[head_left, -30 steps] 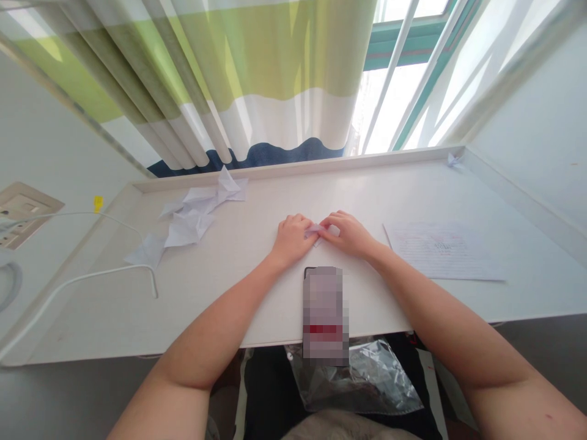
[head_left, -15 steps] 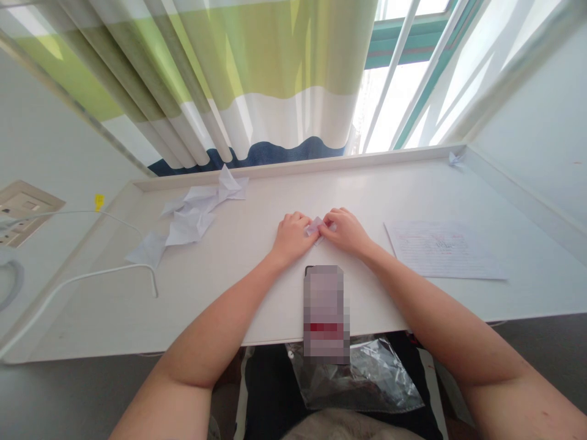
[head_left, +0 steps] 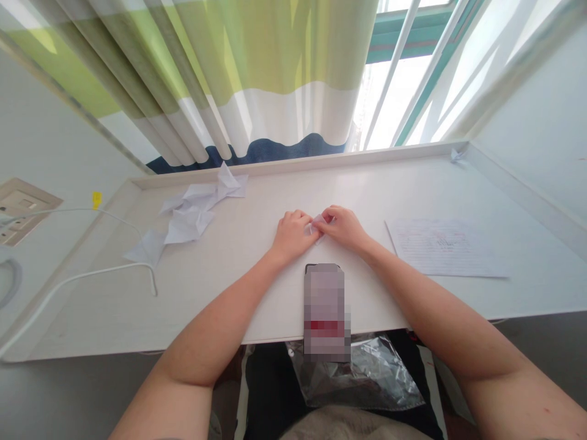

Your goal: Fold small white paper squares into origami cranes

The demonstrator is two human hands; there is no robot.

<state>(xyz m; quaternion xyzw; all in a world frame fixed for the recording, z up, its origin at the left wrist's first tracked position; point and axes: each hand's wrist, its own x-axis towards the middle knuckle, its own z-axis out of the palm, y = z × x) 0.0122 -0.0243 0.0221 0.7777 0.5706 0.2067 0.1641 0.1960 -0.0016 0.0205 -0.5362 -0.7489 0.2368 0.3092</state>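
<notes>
A small piece of folded white paper (head_left: 316, 223) is between my two hands at the middle of the white desk (head_left: 220, 299). My left hand (head_left: 294, 233) rests on the desk with its fingers closed on the paper's left side. From the right, my right hand (head_left: 340, 227) pinches the same paper between thumb and fingers. The fingers partly cover the paper, so its full shape is hidden. Nearer to me, a phone (head_left: 325, 311) with a blurred-out screen lies between my forearms at the desk's front edge.
Several folded white papers (head_left: 188, 226) lie at the back left, near a white cable (head_left: 92, 275). Written sheets (head_left: 452, 247) are on the right. A small folded paper (head_left: 457, 156) sits in the far right corner. A clear plastic bag (head_left: 367, 373) lies on my lap.
The fingers of my right hand have shifted slightly left over the small paper, covering more of its right side. My left hand keeps its place.
</notes>
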